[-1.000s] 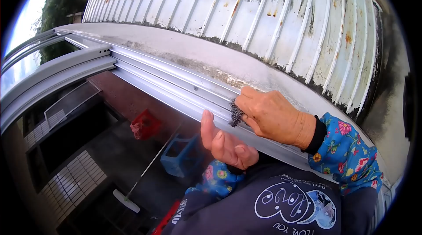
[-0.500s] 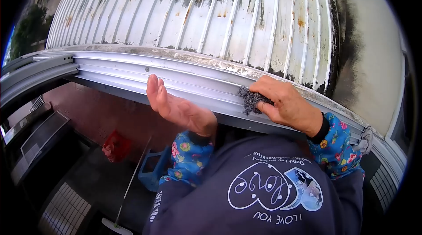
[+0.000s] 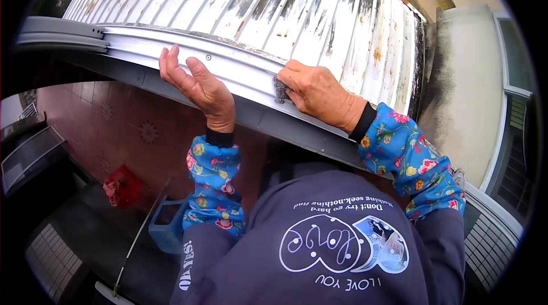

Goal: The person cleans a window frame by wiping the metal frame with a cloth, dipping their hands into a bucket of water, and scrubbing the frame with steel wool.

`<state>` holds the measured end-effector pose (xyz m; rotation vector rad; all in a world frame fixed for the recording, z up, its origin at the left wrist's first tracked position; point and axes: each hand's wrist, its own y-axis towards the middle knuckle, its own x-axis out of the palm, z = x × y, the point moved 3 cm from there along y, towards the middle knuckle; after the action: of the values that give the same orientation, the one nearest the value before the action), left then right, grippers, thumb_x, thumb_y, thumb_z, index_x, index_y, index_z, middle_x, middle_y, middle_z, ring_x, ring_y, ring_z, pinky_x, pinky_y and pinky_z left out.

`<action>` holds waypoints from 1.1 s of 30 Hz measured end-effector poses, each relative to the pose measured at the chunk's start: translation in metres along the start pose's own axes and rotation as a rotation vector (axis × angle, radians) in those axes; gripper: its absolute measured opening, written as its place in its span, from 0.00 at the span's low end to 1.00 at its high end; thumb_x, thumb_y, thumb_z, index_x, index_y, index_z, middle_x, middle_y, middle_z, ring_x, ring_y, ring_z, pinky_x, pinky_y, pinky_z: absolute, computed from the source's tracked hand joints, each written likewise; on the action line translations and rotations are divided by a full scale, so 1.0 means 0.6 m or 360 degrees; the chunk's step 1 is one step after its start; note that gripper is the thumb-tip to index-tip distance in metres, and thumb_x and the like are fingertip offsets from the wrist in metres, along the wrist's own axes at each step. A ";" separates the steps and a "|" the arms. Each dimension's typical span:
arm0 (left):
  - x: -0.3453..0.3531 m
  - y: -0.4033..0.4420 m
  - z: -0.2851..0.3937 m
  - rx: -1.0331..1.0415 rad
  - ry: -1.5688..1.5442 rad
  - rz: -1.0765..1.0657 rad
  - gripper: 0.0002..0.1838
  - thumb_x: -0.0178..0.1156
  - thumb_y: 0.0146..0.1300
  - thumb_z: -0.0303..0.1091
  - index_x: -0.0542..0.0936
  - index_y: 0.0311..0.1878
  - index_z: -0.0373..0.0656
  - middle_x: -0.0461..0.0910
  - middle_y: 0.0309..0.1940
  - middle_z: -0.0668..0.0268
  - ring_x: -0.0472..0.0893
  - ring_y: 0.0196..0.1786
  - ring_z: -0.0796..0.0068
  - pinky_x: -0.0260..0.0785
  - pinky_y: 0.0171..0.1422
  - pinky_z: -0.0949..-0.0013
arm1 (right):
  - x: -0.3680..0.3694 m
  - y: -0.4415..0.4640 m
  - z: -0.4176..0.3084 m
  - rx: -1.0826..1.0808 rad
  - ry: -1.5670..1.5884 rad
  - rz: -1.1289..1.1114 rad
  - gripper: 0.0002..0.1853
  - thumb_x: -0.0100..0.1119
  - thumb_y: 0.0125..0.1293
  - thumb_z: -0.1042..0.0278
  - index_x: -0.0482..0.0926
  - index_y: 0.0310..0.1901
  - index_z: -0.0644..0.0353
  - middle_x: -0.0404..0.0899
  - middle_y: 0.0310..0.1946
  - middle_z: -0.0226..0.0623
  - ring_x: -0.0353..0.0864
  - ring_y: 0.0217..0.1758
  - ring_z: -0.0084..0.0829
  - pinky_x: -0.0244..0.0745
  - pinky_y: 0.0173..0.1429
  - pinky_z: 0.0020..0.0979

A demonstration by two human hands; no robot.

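Note:
My right hand (image 3: 324,95) is closed on a dark grey scouring pad (image 3: 281,89), its fingers wrapped over the top. The pad presses against the grooved metal window track (image 3: 245,77), near the middle of the view. To the left, my left hand (image 3: 200,85) is held up over the same track with the palm turned upward. Its fingers are apart and hold nothing. A small round screw (image 3: 208,58) shows in the track just beyond that hand.
Beyond the track lies a stained, rusty corrugated roof (image 3: 319,14), with a pale wall (image 3: 465,94) at right. Below on the inner side are a blue plastic stool (image 3: 166,228), a red plastic bag (image 3: 123,186) and a long-handled floor tool (image 3: 137,236). A sliding frame (image 3: 63,34) stands at left.
My right hand has slid leftward along the track with the pad in its grip. My left hand has moved left and further forward, still open. The view has shifted.

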<state>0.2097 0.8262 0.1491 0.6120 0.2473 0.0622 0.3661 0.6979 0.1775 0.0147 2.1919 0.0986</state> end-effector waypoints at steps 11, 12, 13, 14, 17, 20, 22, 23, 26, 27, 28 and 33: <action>0.014 -0.005 -0.008 0.0020 0.0050 0.0116 0.19 0.44 0.75 0.39 0.71 0.59 0.35 0.64 0.64 0.48 0.63 0.68 0.51 0.52 0.72 0.53 | -0.001 -0.037 0.010 0.0134 -0.0179 -0.0062 0.09 0.62 0.56 0.74 0.75 0.38 0.61 0.75 0.35 0.44 0.78 0.40 0.49 0.75 0.43 0.42; 0.016 -0.006 -0.010 0.0027 0.0042 0.0156 0.20 0.43 0.75 0.40 0.72 0.58 0.35 0.66 0.62 0.48 0.64 0.67 0.51 0.52 0.72 0.54 | -0.001 -0.032 0.011 0.0107 -0.0159 -0.0030 0.09 0.62 0.55 0.75 0.75 0.38 0.62 0.75 0.34 0.44 0.78 0.40 0.49 0.75 0.43 0.42; 0.016 -0.007 -0.010 0.0015 0.0027 0.0169 0.20 0.43 0.75 0.40 0.72 0.58 0.34 0.66 0.62 0.48 0.64 0.67 0.51 0.52 0.72 0.54 | 0.004 -0.012 0.007 0.0068 -0.0147 -0.0009 0.09 0.62 0.55 0.74 0.75 0.38 0.62 0.75 0.34 0.44 0.78 0.40 0.49 0.75 0.43 0.42; 0.016 -0.008 -0.010 0.0006 0.0010 0.0172 0.20 0.43 0.75 0.40 0.72 0.58 0.34 0.66 0.62 0.48 0.64 0.67 0.50 0.52 0.72 0.53 | 0.017 0.019 0.000 0.0036 -0.0131 0.0016 0.09 0.62 0.56 0.74 0.74 0.37 0.62 0.75 0.34 0.45 0.78 0.40 0.49 0.75 0.43 0.42; 0.013 -0.003 -0.006 0.0057 0.0059 0.0207 0.19 0.41 0.76 0.37 0.71 0.58 0.33 0.67 0.61 0.50 0.66 0.65 0.55 0.56 0.71 0.57 | 0.056 0.109 -0.016 -0.0153 -0.0129 0.0183 0.08 0.62 0.56 0.72 0.73 0.35 0.62 0.75 0.34 0.45 0.78 0.40 0.50 0.74 0.43 0.42; 0.013 -0.004 -0.006 0.0072 0.0049 0.0244 0.19 0.41 0.76 0.36 0.71 0.58 0.32 0.68 0.60 0.50 0.66 0.65 0.55 0.56 0.71 0.57 | 0.060 0.128 -0.023 -0.0117 -0.0148 0.0184 0.08 0.61 0.56 0.71 0.73 0.34 0.62 0.75 0.33 0.46 0.78 0.40 0.50 0.74 0.44 0.43; 0.012 -0.005 -0.006 0.0066 0.0039 0.0240 0.18 0.41 0.76 0.36 0.71 0.58 0.32 0.68 0.60 0.50 0.67 0.65 0.55 0.56 0.71 0.56 | 0.051 0.108 -0.021 -0.0070 -0.0176 0.0142 0.07 0.61 0.56 0.71 0.74 0.33 0.63 0.76 0.32 0.46 0.78 0.40 0.51 0.74 0.45 0.44; 0.012 -0.001 -0.008 0.0067 0.0036 0.0249 0.18 0.41 0.76 0.36 0.71 0.58 0.32 0.68 0.60 0.50 0.67 0.65 0.55 0.56 0.71 0.56 | 0.038 0.084 -0.013 -0.0029 -0.0186 0.0067 0.07 0.61 0.56 0.72 0.74 0.34 0.63 0.76 0.33 0.46 0.78 0.40 0.51 0.74 0.45 0.44; 0.015 -0.001 -0.012 0.0072 0.0005 0.0256 0.18 0.43 0.74 0.37 0.71 0.57 0.32 0.70 0.58 0.45 0.68 0.63 0.48 0.55 0.70 0.51 | -0.003 -0.016 0.006 0.0135 -0.0250 -0.0128 0.08 0.62 0.55 0.74 0.74 0.35 0.63 0.75 0.33 0.47 0.78 0.40 0.50 0.74 0.44 0.42; 0.016 -0.002 -0.012 0.0074 0.0030 0.0247 0.18 0.43 0.75 0.36 0.72 0.57 0.32 0.70 0.58 0.47 0.68 0.63 0.50 0.56 0.70 0.53 | -0.012 -0.041 0.013 0.0159 -0.0247 -0.0172 0.08 0.62 0.54 0.73 0.74 0.35 0.62 0.76 0.35 0.46 0.79 0.41 0.50 0.75 0.45 0.44; 0.015 -0.005 -0.010 0.0077 0.0058 0.0237 0.18 0.42 0.75 0.35 0.72 0.57 0.32 0.70 0.58 0.48 0.68 0.63 0.52 0.56 0.70 0.55 | -0.016 -0.055 0.008 0.0172 -0.0241 -0.0159 0.09 0.62 0.55 0.73 0.73 0.36 0.62 0.75 0.35 0.46 0.79 0.41 0.50 0.75 0.44 0.43; 0.008 -0.009 0.003 0.0061 0.0112 0.0186 0.18 0.43 0.74 0.36 0.72 0.57 0.33 0.71 0.59 0.49 0.69 0.64 0.52 0.55 0.71 0.55 | 0.020 0.020 -0.012 -0.0025 -0.0121 0.0047 0.11 0.63 0.54 0.76 0.74 0.39 0.61 0.74 0.35 0.44 0.78 0.38 0.49 0.76 0.41 0.41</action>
<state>0.2145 0.8211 0.1467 0.6626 0.2810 0.1921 0.3529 0.7100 0.1727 0.0411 2.1155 0.1301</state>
